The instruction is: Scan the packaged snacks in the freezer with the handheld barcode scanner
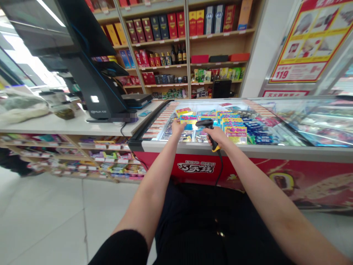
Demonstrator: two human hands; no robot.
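Note:
My right hand (217, 135) is closed round the handle of a black barcode scanner (206, 123) with a yellow end and a black cable hanging down. The scanner head points left over the glass lid of a chest freezer (248, 150). My left hand (178, 127) reaches onto the freezer lid beside a colourful packet (188, 119); its fingers are curled at the packet, but whether they grip it is hidden. Rows of bright ice cream packets (234, 127) lie under the glass.
A white counter (68, 127) on the left carries a black cash register terminal (93, 73) and bagged goods. Small snacks fill the racks below the counter. Shelves of boxed liquor and bottles (171, 33) line the back wall. A red poster (309, 40) hangs at the right.

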